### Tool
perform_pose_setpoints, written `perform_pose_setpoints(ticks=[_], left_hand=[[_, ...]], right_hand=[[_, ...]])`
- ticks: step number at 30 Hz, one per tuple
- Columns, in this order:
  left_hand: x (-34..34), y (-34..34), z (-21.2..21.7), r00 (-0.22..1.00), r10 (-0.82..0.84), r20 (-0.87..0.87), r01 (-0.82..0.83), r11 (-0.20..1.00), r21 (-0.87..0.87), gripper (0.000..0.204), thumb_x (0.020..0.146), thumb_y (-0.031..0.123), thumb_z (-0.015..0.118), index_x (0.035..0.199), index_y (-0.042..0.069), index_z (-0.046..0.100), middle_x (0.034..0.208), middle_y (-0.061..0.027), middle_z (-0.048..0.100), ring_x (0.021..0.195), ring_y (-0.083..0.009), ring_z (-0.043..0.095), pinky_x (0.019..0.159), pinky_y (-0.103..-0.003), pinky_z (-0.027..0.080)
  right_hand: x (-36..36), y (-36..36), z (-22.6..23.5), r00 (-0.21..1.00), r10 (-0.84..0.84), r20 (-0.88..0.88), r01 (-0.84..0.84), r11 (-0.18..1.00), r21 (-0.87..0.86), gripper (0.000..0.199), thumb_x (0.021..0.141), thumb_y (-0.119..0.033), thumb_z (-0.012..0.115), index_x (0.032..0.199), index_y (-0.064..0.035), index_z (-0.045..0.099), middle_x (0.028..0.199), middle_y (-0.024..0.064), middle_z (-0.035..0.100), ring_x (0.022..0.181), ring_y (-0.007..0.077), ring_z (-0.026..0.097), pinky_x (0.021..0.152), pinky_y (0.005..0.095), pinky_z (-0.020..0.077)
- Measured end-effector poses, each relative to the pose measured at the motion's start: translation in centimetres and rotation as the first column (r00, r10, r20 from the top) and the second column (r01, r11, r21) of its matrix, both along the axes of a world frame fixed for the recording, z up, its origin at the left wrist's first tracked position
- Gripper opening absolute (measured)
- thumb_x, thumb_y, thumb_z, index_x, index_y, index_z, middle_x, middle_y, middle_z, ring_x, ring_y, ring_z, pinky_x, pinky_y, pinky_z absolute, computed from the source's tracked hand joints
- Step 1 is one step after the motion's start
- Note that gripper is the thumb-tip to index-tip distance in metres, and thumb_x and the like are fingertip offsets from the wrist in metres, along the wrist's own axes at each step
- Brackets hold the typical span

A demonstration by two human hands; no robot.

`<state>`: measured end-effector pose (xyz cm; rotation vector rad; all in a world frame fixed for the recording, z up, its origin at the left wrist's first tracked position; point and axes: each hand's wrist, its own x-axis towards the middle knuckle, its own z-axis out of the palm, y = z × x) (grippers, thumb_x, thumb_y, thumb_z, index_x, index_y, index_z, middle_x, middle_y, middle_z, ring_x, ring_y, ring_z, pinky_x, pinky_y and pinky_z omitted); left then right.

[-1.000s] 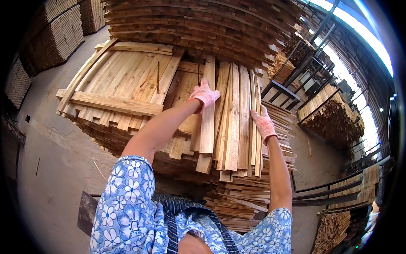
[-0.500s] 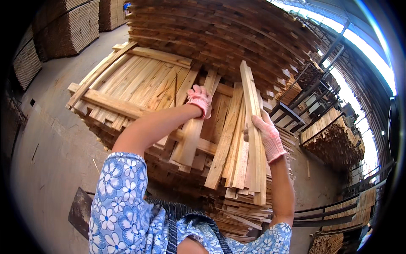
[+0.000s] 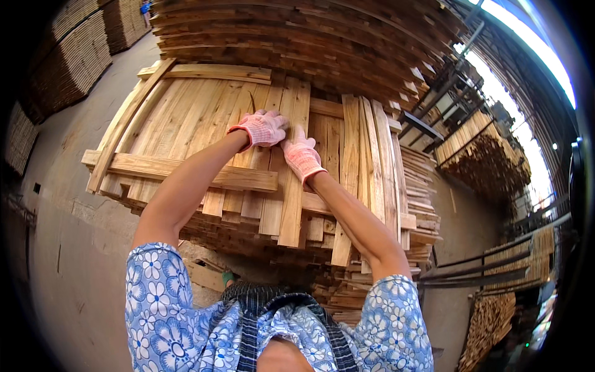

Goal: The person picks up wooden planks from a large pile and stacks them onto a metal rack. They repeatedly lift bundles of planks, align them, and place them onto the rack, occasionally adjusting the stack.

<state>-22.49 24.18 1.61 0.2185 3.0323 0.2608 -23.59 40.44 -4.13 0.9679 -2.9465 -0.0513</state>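
Note:
A layer of long, pale wooden boards (image 3: 180,115) lies side by side on a stack of timber in front of me. My left hand (image 3: 262,128), in a pink knitted glove, lies over the boards with its fingers stretched to the right. Close beside it, my right hand (image 3: 302,157), also gloved in pink, lies on a loose board (image 3: 291,211) that runs away from me. Its fingers point away and look spread; the fingertips of both hands are slightly blurred. Several more boards (image 3: 376,161) lie loosely to the right of my right forearm.
Crosswise battens (image 3: 192,170) and a lengthwise batten (image 3: 131,121) lie on the left boards. Behind rises a tall wall of stacked timber (image 3: 297,37). Bundled timber (image 3: 486,146) stands at the right, and tall stacks (image 3: 77,56) stand at the far left on the concrete floor (image 3: 68,242).
My right hand has let go of the boards it held upright at the right and moved left onto the loose board. Those boards now lie flat. My left hand has shifted left.

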Motion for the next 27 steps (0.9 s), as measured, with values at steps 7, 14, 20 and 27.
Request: perform_pose_setpoints(ticks=[7,14,20,27], left_hand=[[-1.7,2.2,4.1,0.975,0.008,0.221,0.008,0.997,-0.071,0.061,0.094,0.048,0.051,0.145,0.015,0.053,0.151,-0.0126,0.049,0.139,-0.0334,0.048,0.111,-0.043,0.046],[-0.5,16.7,3.2,0.956,-0.23,0.181,0.165,0.935,0.314,0.068,0.098,0.033,0.053,0.158,0.008,0.034,0.164,-0.0123,0.034,0.142,-0.0296,0.048,0.115,-0.036,0.044],[-1.7,24.8,-1.8,0.923,0.286,0.258,-0.385,0.648,0.657,0.077,0.098,0.039,0.063,0.161,0.018,0.024,0.13,-0.0204,0.064,0.118,-0.0319,0.064,0.099,-0.041,0.05],[-0.9,19.2,2.2,0.98,0.158,0.118,-0.195,0.703,0.684,0.094,0.083,0.032,0.075,0.161,0.018,0.024,0.107,-0.0207,0.07,0.093,-0.0296,0.069,0.082,-0.041,0.055]], right_hand=[[1.9,5.7,10.0,0.927,-0.262,0.268,0.309,0.939,-0.153,0.056,0.095,-0.046,0.057,0.14,-0.0126,0.049,0.135,0.0314,0.053,0.122,0.0454,0.058,0.106,0.0516,0.0463],[-2.2,26.6,5.6,0.872,-0.418,0.256,0.444,0.895,-0.05,0.099,0.09,-0.067,0.062,0.164,-0.0139,0.022,0.165,0.0267,0.025,0.153,0.0371,0.027,0.124,0.0409,0.0242],[-6.7,34.0,-0.4,0.908,-0.157,0.388,0.35,0.793,-0.499,0.076,0.102,-0.037,0.054,0.164,-0.0095,0.019,0.165,0.0178,0.03,0.151,0.027,0.032,0.119,0.0378,0.0318],[-0.8,25.8,5.8,0.828,-0.477,0.295,0.56,0.704,-0.437,0.084,0.096,-0.058,0.058,0.161,-0.0141,0.028,0.161,0.0308,0.029,0.144,0.0446,0.039,0.116,0.0437,0.0381]])
